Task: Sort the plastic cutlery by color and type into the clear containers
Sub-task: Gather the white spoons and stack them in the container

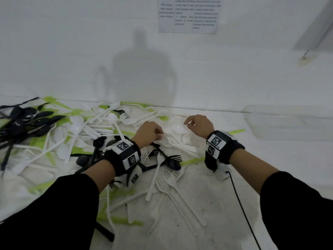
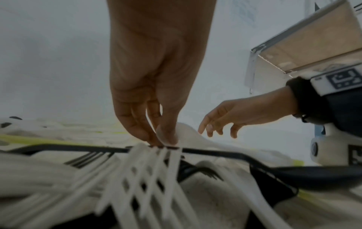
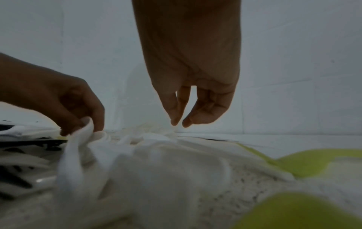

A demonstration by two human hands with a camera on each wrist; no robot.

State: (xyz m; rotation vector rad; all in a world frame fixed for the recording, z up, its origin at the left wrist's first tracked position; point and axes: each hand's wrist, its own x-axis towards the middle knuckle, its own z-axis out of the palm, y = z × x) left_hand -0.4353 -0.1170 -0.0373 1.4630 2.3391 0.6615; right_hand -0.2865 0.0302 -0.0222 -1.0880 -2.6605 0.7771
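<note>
Black, white and green plastic cutlery lies mixed on a white surface. My left hand (image 1: 159, 135) (image 2: 164, 141) pinches the bowl end of a white spoon (image 1: 166, 140) (image 2: 189, 134) (image 3: 84, 136) at the middle of the heap, its edge lifted. A short way to the right, my right hand (image 1: 187, 124) (image 3: 179, 123) hovers with loosely curled fingers just above other white spoons (image 1: 178, 129), holding nothing. A clear container (image 1: 288, 121) stands at the far right by the wall; I see nothing inside it.
Black spoons (image 1: 27, 123) are heaped at far left, with white spoons and forks (image 1: 93, 127) beside them. White forks (image 1: 169, 179) and a black spoon (image 1: 173, 163) lie near my wrists. Green knives (image 1: 236, 131) poke out. A black cable (image 1: 239, 201) trails below my right wrist.
</note>
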